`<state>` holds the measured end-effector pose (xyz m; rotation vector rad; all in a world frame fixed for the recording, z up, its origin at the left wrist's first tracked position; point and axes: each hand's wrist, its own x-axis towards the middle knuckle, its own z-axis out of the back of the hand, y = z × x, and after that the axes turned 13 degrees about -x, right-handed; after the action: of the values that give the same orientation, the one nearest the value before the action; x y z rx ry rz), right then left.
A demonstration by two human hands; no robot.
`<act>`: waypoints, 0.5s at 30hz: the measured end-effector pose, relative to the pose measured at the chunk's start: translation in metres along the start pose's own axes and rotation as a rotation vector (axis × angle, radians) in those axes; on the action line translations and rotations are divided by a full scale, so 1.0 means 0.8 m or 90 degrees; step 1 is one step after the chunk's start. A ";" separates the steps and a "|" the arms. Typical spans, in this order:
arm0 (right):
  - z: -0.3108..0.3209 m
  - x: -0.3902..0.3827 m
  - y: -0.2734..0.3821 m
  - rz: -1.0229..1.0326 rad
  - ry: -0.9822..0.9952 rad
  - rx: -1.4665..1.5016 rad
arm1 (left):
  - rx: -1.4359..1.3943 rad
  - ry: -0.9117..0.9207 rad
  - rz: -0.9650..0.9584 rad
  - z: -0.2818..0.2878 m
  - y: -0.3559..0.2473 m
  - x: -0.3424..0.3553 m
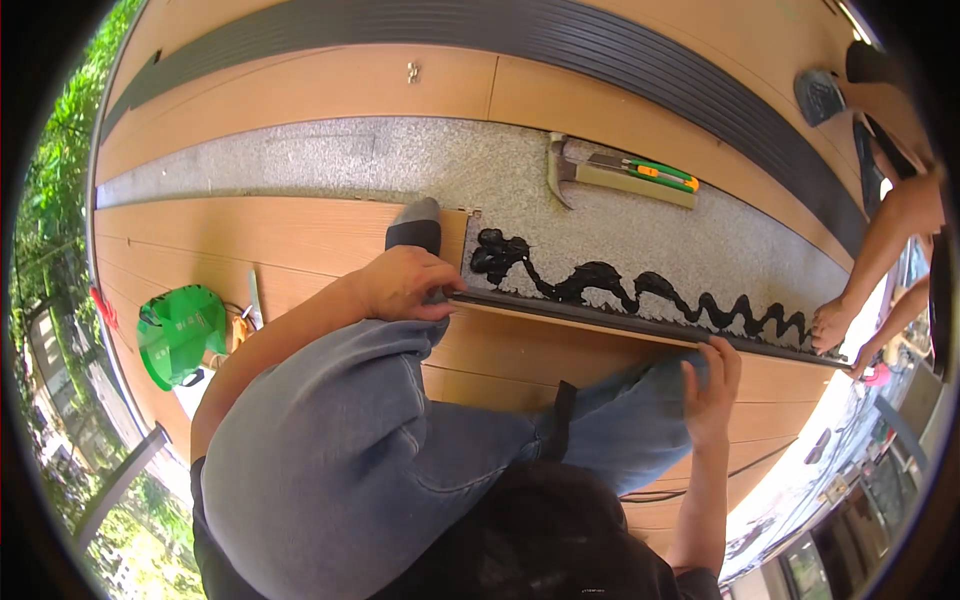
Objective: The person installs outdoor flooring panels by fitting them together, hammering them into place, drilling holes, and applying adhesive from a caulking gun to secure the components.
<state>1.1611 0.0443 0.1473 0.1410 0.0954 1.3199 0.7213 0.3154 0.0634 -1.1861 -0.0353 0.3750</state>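
A brown plank with a dark long edge [600,315] runs from between my legs toward the right. My left hand [410,282] has its fingers closed at the plank's left end; the fingertips partly hide the grip. Further along, my right hand [712,390] rests its fingertips on the dark edge, thumb apart from the fingers. Just beyond the edge, a wavy bead of black adhesive [595,282] lies on the grey speckled floor [400,155]. At its right end a co-worker's hand [832,325] touches the plank. My foot in a grey and black sock [415,228] stands beside my left hand.
A hammer [625,182] lies on the grey floor with a green and orange utility knife [655,173] on its handle. Farther off are brown boards [300,85] and a ribbed dark strip [440,25]. At left sits a green container [180,335]. A co-worker crouches at right.
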 end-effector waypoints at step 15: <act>-0.126 0.077 -0.016 0.049 0.070 0.076 | -0.156 -0.196 0.125 -0.010 0.035 0.026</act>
<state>1.1732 0.1056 0.0468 0.1755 0.2648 1.3984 0.7354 0.3237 0.0314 -1.3679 -0.2394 0.7411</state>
